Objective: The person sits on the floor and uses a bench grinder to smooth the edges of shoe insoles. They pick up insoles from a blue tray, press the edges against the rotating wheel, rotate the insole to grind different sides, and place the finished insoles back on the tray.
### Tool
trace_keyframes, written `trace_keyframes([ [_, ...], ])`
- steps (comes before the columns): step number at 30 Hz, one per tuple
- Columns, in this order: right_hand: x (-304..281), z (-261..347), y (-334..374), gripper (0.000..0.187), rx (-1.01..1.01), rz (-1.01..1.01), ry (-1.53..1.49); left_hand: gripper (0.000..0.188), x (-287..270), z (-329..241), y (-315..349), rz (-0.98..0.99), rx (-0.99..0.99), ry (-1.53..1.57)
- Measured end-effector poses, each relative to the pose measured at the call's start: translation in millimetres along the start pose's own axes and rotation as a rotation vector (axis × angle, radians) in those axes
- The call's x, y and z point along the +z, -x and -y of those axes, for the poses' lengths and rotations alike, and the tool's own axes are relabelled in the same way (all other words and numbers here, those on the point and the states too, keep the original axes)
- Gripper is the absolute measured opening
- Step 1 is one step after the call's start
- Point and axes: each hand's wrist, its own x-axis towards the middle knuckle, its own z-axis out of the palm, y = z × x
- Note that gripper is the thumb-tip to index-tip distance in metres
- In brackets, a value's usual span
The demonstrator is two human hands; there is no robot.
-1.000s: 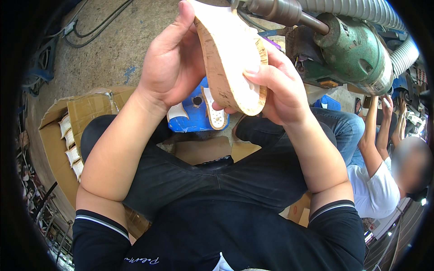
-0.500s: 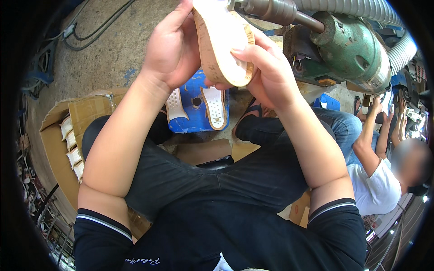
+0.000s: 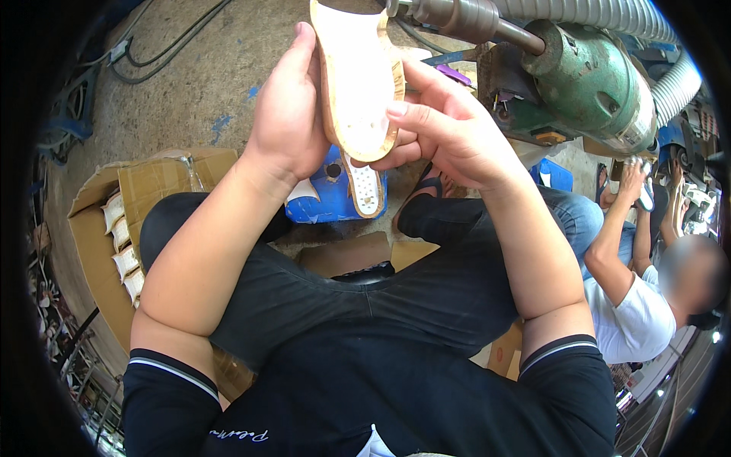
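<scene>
Between my two hands I hold up a shoe sole [image 3: 358,91] with a white top and a cork-coloured rim, its rounded end toward me. My left hand [image 3: 288,110] is closed along its left edge, the thumb pointing up the side. My right hand [image 3: 449,122] grips the right edge near the rounded end, thumb on the white face and fingers curled beneath. The sole's upper right edge lies close to the metal tip [image 3: 400,7] of a machine spindle; whether they touch I cannot tell. Below, another dotted white sole [image 3: 366,190] rests on a blue stool [image 3: 327,207].
A green motor [image 3: 590,84] with a spindle stands at the upper right under a grey ribbed hose [image 3: 594,11]. An open cardboard box [image 3: 95,251] holding several white soles is at my left. A seated person [image 3: 632,305] works at the right. Cables [image 3: 164,68] lie on the floor.
The sole and both hands have shifted left and slightly toward me, away from the spindle. My right fingers have loosened a little. The person at the right has moved their hands.
</scene>
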Motion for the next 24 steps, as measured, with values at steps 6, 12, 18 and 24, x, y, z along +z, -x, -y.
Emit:
trace_keyframes([
  [6,-3,2,-1,0.06,-0.021,-0.054,-0.031,0.052,3,1,9,0.064,0.045,0.01],
  [12,-3,0,0,0.059,-0.041,-0.146,0.08,0.048,-1,2,11,0.114,0.042,0.061],
  [18,-1,3,-2,0.059,-0.067,-0.153,0.088,0.052,1,2,8,0.096,0.06,0.014],
  [24,-3,4,-9,0.058,-0.092,-0.11,0.017,0.048,0,0,-1,0.126,0.069,0.016],
])
